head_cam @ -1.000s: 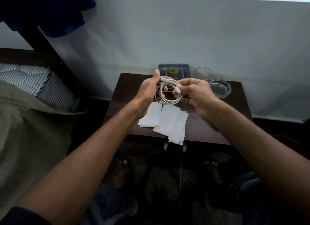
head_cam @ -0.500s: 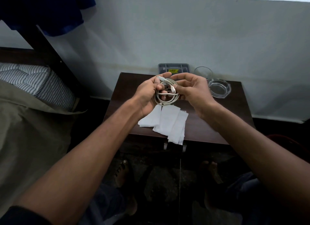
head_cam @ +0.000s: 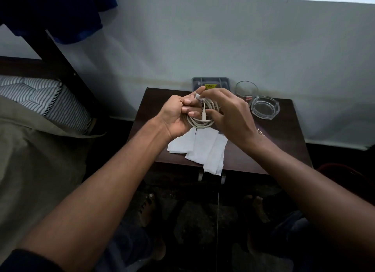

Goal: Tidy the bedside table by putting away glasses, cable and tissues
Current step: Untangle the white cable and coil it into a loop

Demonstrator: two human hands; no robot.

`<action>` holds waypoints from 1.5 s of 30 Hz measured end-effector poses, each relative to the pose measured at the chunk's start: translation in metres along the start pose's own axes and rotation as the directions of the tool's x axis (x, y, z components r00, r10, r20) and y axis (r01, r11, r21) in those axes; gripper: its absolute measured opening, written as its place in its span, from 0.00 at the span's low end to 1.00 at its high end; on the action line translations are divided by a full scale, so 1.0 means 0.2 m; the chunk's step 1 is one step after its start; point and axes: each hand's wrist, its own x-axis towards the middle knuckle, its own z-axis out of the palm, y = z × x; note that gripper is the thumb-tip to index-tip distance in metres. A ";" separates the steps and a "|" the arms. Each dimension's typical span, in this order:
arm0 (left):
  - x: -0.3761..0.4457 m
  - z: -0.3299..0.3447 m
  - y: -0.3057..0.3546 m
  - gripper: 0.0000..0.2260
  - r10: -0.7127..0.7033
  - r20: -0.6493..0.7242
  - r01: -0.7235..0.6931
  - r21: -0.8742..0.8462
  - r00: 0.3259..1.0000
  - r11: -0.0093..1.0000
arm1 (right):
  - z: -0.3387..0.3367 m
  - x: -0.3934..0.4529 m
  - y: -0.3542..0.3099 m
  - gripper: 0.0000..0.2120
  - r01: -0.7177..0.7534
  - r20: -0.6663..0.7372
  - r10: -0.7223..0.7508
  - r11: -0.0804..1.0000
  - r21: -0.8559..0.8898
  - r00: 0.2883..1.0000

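A white cable [head_cam: 202,117] is wound into a small coil and held above the middle of the bedside table [head_cam: 282,142], between both hands. The left hand [head_cam: 178,114] has its palm turned up and its fingers curled around the left side of the coil, with the forefinger stretched out toward one plug end at the top. The right hand [head_cam: 231,113] comes over the coil from the right, back of the hand upward, fingers bent down onto the loops; a second plug hangs straight down inside the coil. Both forearms reach in from the lower corners and meet over the table.

Under the hands lie white tissues [head_cam: 205,150], spread flat in overlapping sheets, the nearest one hanging over the table's front edge. At the back of the table stands a grey tray [head_cam: 211,83] against the wall, its lower part hidden by the fingers. To its right is a clear drinking glass [head_cam: 246,90], and just beside that a glass ashtray [head_cam: 265,108]. How the right fingertips grip the cable is hidden behind the hand itself. A bed [head_cam: 40,150] lies at left.
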 end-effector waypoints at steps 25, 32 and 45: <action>0.01 -0.10 -0.04 0.12 0.471 0.352 -0.218 0.924 0.809 -0.314 | 0.04 0.08 -0.01 0.14 -0.644 0.683 0.617 -0.347 0.682 0.391; 0.03 -0.09 -0.08 0.12 0.589 0.373 -0.136 0.903 0.717 -0.407 | 0.16 0.03 -0.08 0.14 -0.886 0.557 0.703 0.242 0.396 0.442; 0.05 -0.11 -0.02 0.08 0.566 0.098 -0.118 0.993 0.819 -0.001 | 0.09 0.07 -0.03 0.13 -0.835 0.575 0.638 0.210 0.509 0.512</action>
